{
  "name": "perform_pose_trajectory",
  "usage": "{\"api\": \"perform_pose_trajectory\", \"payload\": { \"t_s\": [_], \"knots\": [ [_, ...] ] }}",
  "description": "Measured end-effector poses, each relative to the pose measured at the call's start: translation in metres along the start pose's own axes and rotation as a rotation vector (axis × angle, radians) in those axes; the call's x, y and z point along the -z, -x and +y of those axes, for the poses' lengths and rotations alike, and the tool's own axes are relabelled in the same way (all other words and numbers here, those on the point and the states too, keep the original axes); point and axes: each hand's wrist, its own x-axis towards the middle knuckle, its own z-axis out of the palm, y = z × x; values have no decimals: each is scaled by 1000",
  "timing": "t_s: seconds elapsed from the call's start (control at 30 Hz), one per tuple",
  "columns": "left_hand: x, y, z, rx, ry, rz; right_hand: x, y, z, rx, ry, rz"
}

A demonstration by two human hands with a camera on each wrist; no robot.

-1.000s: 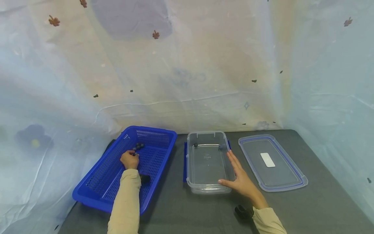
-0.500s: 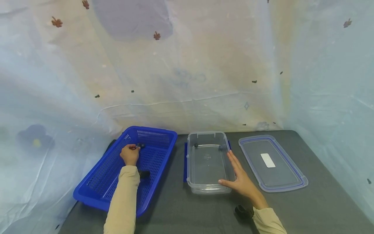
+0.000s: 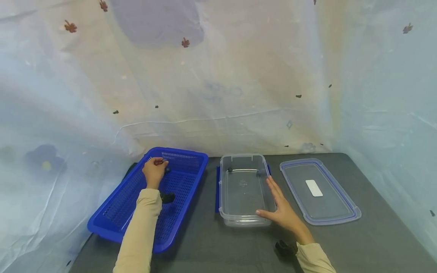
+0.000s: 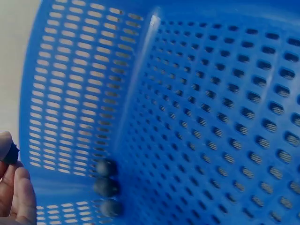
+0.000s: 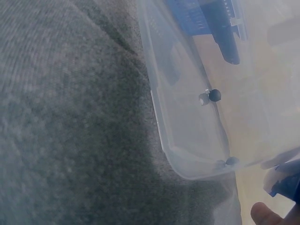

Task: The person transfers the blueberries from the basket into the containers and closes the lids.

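Observation:
My left hand (image 3: pixel 153 172) is raised over the far left end of a blue perforated basket (image 3: pixel 186 182). Its thumb and fingers pinch a dark blueberry (image 4: pixel 11 153), which shows at the left edge of the left wrist view. Below it, several blueberries (image 4: pixel 107 186) lie in a row in the basket's corner. My right hand (image 3: pixel 285 214) rests with straight fingers and spread thumb along the right side of a clear plastic container (image 3: pixel 243 201). Inside that container, one blueberry (image 5: pixel 214 95) lies by the wall and another (image 5: pixel 232 161) near the corner.
A clear lid (image 3: pixel 329 195) with a blue seal and white label lies flat right of the container. Blue clips (image 3: pixel 217 189) hang at the container's sides. A patterned plastic sheet (image 3: pixel 222 94) rises behind the dark grey table (image 3: pixel 211 246).
My left hand has moved away from me and upward in the basket, now with a blueberry between its fingertips. The right hand has stayed on the container.

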Motion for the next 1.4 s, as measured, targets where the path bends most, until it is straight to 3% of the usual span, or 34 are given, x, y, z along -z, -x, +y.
{"api": "perform_pose_trajectory", "payload": {
  "t_s": [0.17, 0.53, 0.87, 1.4],
  "knots": [
    [3, -1, 10, -67, 0, -11, 1, 1, 0, -4, 0, -5],
    [9, 3, 38, -144, 48, -48, -1, 1, 1, -19, -21, -12],
    [10, 14, 76, -209, 99, -124, -1, 1, 1, -16, -33, -6],
    [-19, 37, 129, -353, 243, -230, 0, 0, -2, -2, -20, 0]
  ]
}}
